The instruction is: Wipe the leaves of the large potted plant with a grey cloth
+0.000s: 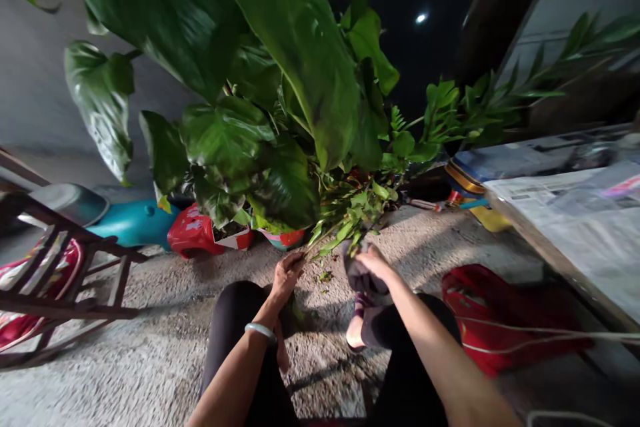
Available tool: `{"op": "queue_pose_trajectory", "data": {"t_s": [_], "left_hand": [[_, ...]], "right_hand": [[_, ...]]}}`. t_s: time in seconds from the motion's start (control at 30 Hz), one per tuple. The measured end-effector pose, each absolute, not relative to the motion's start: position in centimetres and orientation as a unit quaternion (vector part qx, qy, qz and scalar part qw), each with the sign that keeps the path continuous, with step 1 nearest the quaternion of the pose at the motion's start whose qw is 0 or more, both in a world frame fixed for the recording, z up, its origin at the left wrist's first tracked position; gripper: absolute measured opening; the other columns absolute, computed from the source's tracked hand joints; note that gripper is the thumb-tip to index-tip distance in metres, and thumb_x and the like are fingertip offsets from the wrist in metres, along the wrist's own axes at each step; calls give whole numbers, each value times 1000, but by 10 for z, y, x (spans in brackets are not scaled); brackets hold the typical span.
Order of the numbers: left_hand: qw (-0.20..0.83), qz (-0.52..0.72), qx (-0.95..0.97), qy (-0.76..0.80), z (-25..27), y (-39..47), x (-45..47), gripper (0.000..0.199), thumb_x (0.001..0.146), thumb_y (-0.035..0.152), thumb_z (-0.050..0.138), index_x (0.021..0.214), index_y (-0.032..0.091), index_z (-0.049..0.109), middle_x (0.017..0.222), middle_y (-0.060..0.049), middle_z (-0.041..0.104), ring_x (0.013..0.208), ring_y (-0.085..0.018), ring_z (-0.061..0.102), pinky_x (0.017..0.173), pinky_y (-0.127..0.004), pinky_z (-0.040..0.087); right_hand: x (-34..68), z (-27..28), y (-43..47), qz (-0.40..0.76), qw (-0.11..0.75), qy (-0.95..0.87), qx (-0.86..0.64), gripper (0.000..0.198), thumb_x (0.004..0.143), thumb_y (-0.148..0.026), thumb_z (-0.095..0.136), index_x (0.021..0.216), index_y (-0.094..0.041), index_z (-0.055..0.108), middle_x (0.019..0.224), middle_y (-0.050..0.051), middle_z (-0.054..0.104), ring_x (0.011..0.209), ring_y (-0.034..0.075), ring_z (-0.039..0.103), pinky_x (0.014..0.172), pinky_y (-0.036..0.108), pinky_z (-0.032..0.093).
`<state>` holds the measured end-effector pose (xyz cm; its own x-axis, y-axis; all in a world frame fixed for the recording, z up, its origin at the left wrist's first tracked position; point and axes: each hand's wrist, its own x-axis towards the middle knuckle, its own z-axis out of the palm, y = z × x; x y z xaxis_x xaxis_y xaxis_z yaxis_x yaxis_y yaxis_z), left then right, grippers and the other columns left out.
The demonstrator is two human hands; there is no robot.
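Note:
My left hand [288, 275], with a pale bangle at its wrist, pinches the thin end of a leafy stem [327, 240] low over the floor. My right hand [374, 263] is closed on a dark grey cloth [358, 269], held against the tips of the small green leaves. Several narrow-leaved sprigs [367, 203] lean out over the ground there. Loose leaf bits [325, 277] lie on the concrete between my hands. Above them hang the big broad leaves [310, 67] of a potted plant, whose pot [283, 239] shows only in part.
On the left stand a wooden chair [75, 273], a teal plastic object [135, 221], a metal basin [70, 203] and a red stool [193, 230]. A newspaper-covered table [565, 207] is at the right, with a red bag [500, 313] on the floor below it.

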<state>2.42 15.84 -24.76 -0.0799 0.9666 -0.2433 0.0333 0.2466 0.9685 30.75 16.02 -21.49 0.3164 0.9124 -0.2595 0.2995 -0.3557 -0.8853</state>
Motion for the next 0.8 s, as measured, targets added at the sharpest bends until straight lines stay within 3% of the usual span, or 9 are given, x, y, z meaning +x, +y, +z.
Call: {"op": "queue_pose_trajectory", "data": {"t_s": [0.1, 0.27, 0.4, 0.6, 0.7, 0.8], "left_hand": [[520, 456, 427, 583, -254, 162, 26, 38, 59, 48, 90, 83, 19, 83, 80, -4, 74, 73, -19, 64, 69, -31, 55], [476, 445, 447, 613, -252, 161, 26, 29, 63, 42, 88, 79, 19, 81, 80, -6, 75, 80, -23, 66, 76, -33, 52], [520, 416, 450, 596, -246, 156, 25, 26, 66, 39, 86, 79, 17, 80, 76, -4, 71, 71, -18, 61, 70, -31, 50], [552, 353, 505, 562, -236, 149, 14, 24, 68, 39, 83, 78, 17, 80, 72, -3, 69, 66, -17, 61, 64, -28, 48], [578, 329, 498, 556, -231, 146, 9, 31, 67, 47, 84, 74, 18, 76, 72, -4, 68, 67, -18, 63, 59, -27, 44], [598, 332, 476, 552, -226, 144, 8, 36, 66, 49, 87, 82, 18, 79, 84, -8, 75, 72, -19, 66, 61, -28, 46]], "right_hand": [[297, -211, 125, 474, 342, -420, -694, 28, 61, -5, 86, 86, -17, 80, 92, 6, 83, 87, 26, 79, 80, 33, 64], [339, -184, 120, 439, 362, -337, -750, 9, 73, -30, 72, 79, -22, 72, 75, 8, 78, 84, 31, 79, 81, 42, 65], [299, -180, 124, 464, 390, -340, -719, 12, 77, -36, 71, 82, -24, 71, 81, 8, 80, 90, 30, 81, 86, 41, 65], [268, -173, 66, 548, 389, -430, -603, 31, 55, -27, 84, 85, -24, 80, 98, 10, 85, 104, 34, 80, 95, 43, 65], [295, -167, 72, 513, 417, -374, -650, 31, 60, -38, 77, 88, -25, 77, 92, 12, 84, 94, 35, 81, 89, 46, 67], [285, -165, 93, 467, 430, -361, -683, 36, 67, -49, 68, 93, -23, 74, 100, 15, 83, 99, 35, 81, 93, 50, 66]]}}
